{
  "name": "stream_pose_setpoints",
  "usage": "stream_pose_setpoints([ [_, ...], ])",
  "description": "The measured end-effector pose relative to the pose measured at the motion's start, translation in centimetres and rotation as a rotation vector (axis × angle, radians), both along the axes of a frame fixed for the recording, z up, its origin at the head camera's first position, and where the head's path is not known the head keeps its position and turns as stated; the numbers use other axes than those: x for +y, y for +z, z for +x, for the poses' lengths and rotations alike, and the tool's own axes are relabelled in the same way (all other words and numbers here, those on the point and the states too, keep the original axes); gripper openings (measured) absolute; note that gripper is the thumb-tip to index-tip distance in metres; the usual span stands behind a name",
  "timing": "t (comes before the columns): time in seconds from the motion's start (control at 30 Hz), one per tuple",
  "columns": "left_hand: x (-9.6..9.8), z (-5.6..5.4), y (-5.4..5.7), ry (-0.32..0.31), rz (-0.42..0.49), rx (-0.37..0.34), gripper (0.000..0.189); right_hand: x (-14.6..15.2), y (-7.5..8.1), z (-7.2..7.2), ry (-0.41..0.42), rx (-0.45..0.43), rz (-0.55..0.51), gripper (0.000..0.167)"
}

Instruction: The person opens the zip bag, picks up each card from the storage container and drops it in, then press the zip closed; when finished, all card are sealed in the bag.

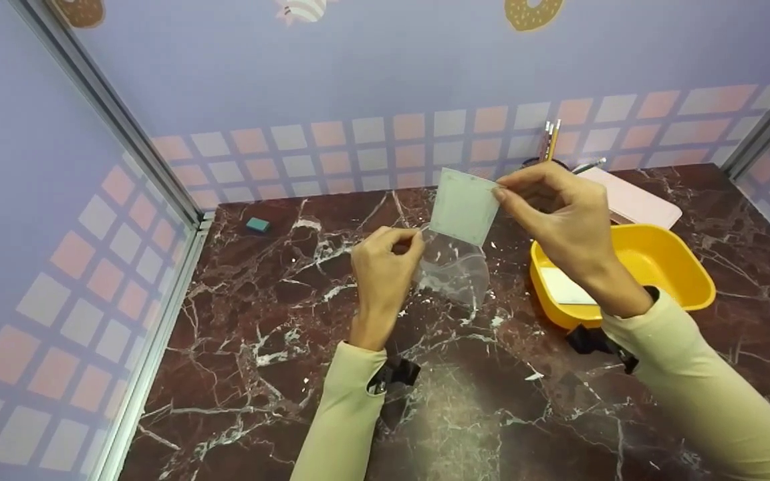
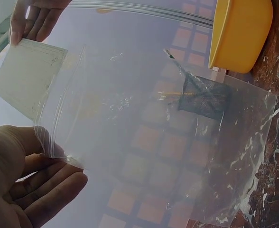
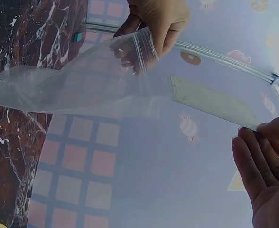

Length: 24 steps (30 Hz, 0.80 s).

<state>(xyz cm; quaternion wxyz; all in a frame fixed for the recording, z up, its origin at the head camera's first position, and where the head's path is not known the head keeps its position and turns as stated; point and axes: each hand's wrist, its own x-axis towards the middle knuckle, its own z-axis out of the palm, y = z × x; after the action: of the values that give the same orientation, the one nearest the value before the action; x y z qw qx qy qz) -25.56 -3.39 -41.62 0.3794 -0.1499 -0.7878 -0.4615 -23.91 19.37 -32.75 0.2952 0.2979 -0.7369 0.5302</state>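
Observation:
A clear zip-lock plastic bag (image 1: 455,277) hangs from my left hand (image 1: 385,267), its mouth edge pinched between thumb and fingers. In the left wrist view the bag (image 2: 130,123) spreads wide and see-through, its lower part over the marble tabletop. My right hand (image 1: 562,214) pinches a pale, thin square card (image 1: 465,206) by one upper corner, with faint marks along its border. The card stands just above and beyond the bag's mouth in the head view. In the right wrist view a gap separates the card (image 3: 210,102) from the bag's zip strip (image 3: 142,54).
A yellow plastic basin (image 1: 699,284) with a white sheet (image 1: 564,286) inside stands under my right forearm. Behind it are a pink notebook (image 1: 635,197) and a black mesh cup (image 2: 206,97) with pencils (image 1: 551,140). A small teal block (image 1: 258,225) lies at back left.

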Motion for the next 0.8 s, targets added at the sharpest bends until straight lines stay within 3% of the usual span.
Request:
stream_pose_setpoints([
  [0.23, -0.1, 0.0, 0.1, -0.002, 0.009, -0.001, 0.004, -0.4, -0.9, -0.4, -0.038, 0.056, 0.109, 0.008],
  [0.37, -0.2, 0.1, 0.3, -0.029, 0.049, -0.040, 0.003, -0.5, -1.5, -0.8, -0.057, 0.114, 0.174, 0.008],
  [0.53, -0.2, 0.5, 1.0, -0.101, 0.127, -0.185, 0.004, -0.5, -2.4, -1.2, -0.100, 0.185, 0.230, 0.011],
  [0.7, -0.4, 1.0, 1.8, -0.217, 0.218, -0.388, 0.011, -0.3, -3.3, -1.7, -0.117, 0.209, 0.231, 0.009],
  [0.8, -0.5, 1.1, 2.1, -0.284, 0.264, -0.457, 0.016, -0.2, -3.6, -1.9, -0.129, 0.221, 0.218, 0.009],
])
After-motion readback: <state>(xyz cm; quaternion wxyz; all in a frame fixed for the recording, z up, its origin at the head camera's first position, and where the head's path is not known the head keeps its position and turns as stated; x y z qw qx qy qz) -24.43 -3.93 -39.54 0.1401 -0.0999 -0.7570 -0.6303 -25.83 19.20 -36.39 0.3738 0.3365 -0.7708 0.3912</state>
